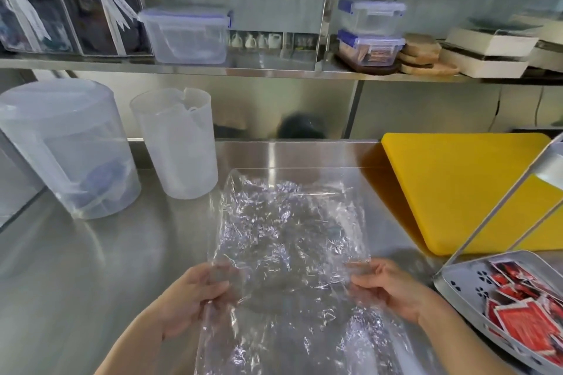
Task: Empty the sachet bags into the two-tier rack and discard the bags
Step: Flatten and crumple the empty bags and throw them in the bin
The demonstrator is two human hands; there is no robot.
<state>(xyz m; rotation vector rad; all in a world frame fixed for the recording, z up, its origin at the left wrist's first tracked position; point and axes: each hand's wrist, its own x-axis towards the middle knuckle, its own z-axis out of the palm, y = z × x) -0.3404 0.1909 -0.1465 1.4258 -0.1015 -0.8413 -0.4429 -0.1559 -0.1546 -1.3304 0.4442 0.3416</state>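
Observation:
A large clear, crinkled plastic bag (286, 240) is spread flat above the steel counter (100, 262), with nothing visible inside it. My left hand (195, 295) pinches its left edge and my right hand (390, 289) pinches its right edge. At the right edge of the view stands the grey two-tier rack (463, 286). Its lower tray holds several red sachets (518, 316). Only a corner of the upper tier (551, 167) shows.
A yellow cutting board (457, 189) lies at the back right, partly under the rack. Two translucent plastic jugs (64, 149) (179, 143) stand at the back left. A steel shelf (274, 70) above the counter carries lidded plastic boxes.

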